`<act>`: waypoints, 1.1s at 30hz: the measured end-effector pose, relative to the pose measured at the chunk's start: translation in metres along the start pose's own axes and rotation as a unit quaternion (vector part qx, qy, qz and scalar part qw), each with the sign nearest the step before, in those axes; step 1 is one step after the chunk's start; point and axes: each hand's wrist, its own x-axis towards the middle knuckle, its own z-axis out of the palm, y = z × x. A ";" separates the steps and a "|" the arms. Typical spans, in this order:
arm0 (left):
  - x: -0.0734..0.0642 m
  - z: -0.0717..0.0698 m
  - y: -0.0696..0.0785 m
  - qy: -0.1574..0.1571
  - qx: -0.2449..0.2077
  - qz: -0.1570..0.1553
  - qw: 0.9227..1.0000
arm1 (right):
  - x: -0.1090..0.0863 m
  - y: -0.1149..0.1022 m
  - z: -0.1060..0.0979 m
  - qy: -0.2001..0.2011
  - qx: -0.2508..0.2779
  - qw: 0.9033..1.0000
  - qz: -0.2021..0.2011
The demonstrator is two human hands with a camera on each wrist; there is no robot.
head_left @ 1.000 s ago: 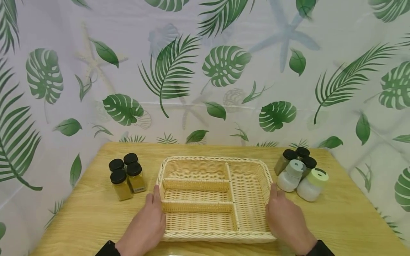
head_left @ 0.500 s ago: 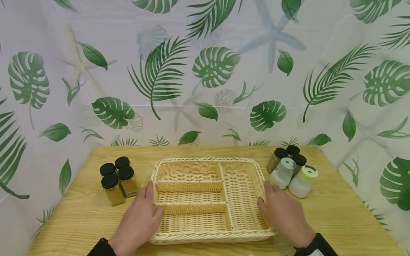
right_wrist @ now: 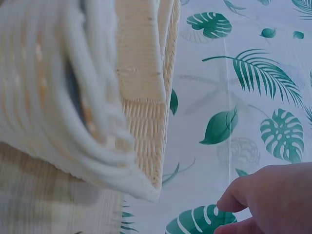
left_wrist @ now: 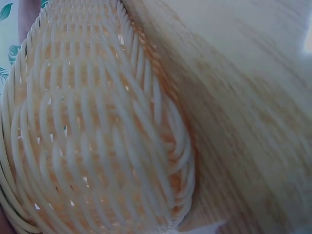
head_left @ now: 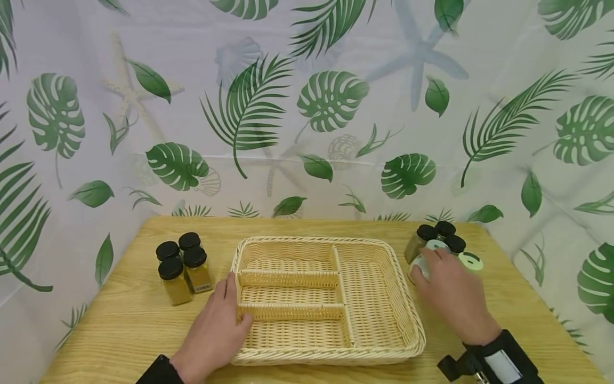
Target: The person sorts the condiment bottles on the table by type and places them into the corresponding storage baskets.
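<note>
A pale wicker basket (head_left: 381, 304) with dividers lies on the table in the head view; its woven side (left_wrist: 87, 122) fills much of the left wrist view. My left hand (head_left: 216, 328) grips its left rim, thumb over the inside, fingers along the outside. To the right of the basket, my right hand (head_left: 455, 293) is over a white shaker with a pale grey cap (head_left: 437, 245), its fingers loosely bent and partly hiding it. Behind the hand shows the lime-green lid (head_left: 471, 261) of another white shaker. In the right wrist view, no shaker shows between the fingertips (right_wrist: 231, 197).
Several square jars with black lids and yellow contents (head_left: 176, 288) stand left of the basket. Several black-lidded jars (head_left: 416, 242) stand behind the white shakers. A leaf-patterned cloth (head_left: 316, 106) hangs behind the wooden table (head_left: 115, 320).
My right hand has left the basket's right rim and moved right and away to the white shakers. The left hand stays on the rim, its thumb now over the inside.
</note>
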 end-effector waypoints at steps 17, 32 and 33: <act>0.000 0.003 -0.002 0.023 0.037 0.009 0.999 | 0.026 0.032 0.014 -0.063 -0.024 0.998 0.008; -0.002 0.002 0.000 0.038 0.044 0.013 0.998 | 0.040 0.045 0.018 -0.105 -0.035 0.994 0.017; -0.002 0.002 0.001 0.039 0.044 0.012 0.998 | 0.041 0.045 0.018 -0.107 -0.036 0.993 0.017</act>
